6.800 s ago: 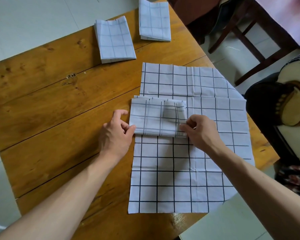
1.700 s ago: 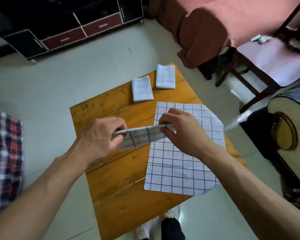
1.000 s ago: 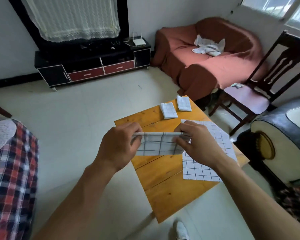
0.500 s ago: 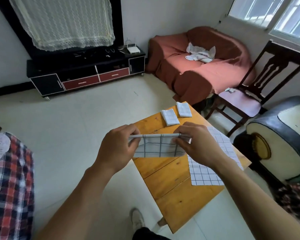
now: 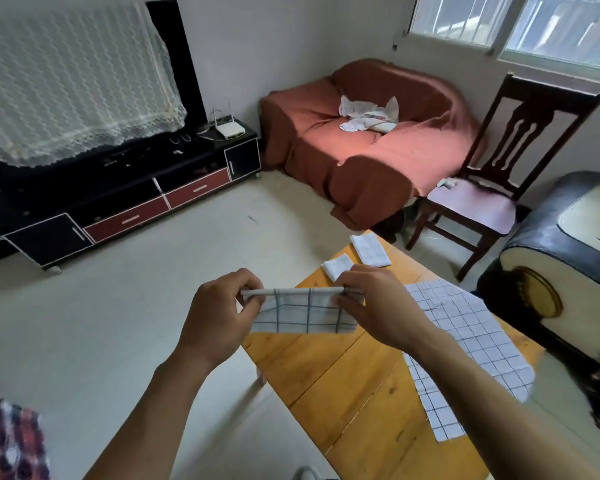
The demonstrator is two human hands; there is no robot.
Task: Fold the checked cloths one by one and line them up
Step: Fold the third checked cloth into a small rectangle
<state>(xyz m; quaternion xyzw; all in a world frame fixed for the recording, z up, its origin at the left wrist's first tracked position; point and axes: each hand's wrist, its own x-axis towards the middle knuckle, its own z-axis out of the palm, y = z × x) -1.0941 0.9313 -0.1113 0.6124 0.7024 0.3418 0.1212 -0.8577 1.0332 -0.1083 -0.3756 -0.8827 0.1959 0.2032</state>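
Item in hand: one checked cloth, folded to a narrow band, which I am holding in the air just above the near-left edge of the surface. My left grip is pinching its left end and my right grip is pinching its right end, both clamped on the top fold.

Done: I am counting two folded cloths lying side by side at the far end of the surface.

Left: I am judging the held cloth ready to join that row. Right of it, a flat cloth is lying open on the surface, its right edge overhanging; whether it is one sheet or several I cannot tell.

Containers: I am seeing none.
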